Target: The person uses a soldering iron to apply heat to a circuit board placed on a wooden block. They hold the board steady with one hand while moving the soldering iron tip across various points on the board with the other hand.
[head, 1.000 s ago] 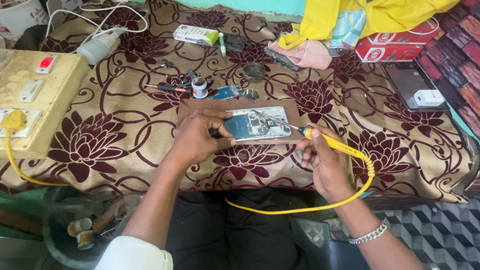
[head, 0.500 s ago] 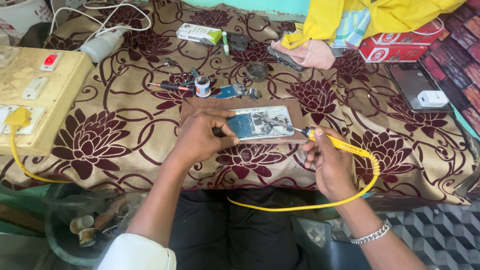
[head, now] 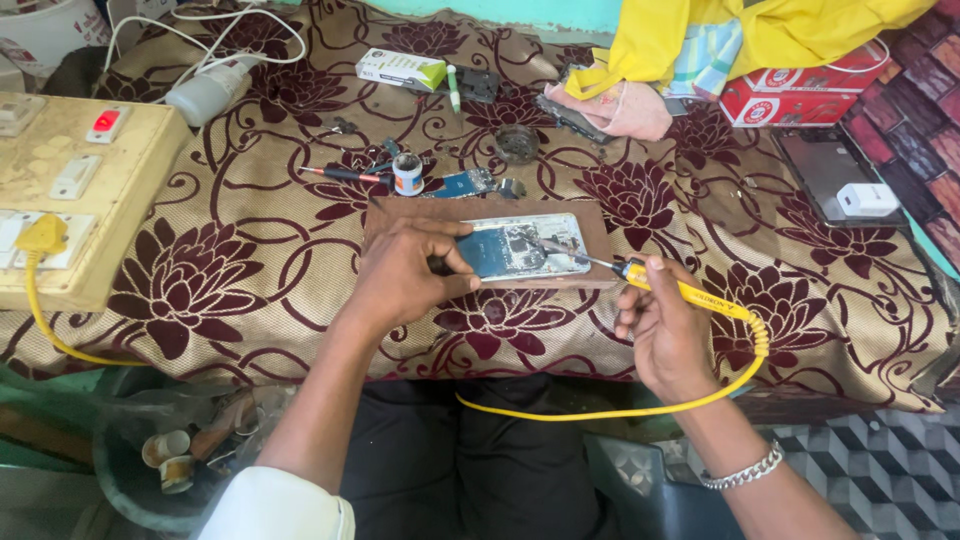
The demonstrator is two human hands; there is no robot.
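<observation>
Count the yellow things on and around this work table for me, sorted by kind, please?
Soldering iron with its coiled cord, in the right hand: 1
Plug with its cord on the switch board: 1
Cloth at the back: 1
Total: 3
The left hand steadies the opened phone, which is not yellow.

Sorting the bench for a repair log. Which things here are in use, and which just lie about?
In use: left hand, opened phone, wooden board, right hand, yellow soldering iron.

Lying about: red box, pink cloth, white adapter, green-white box, screwdriver.
</observation>
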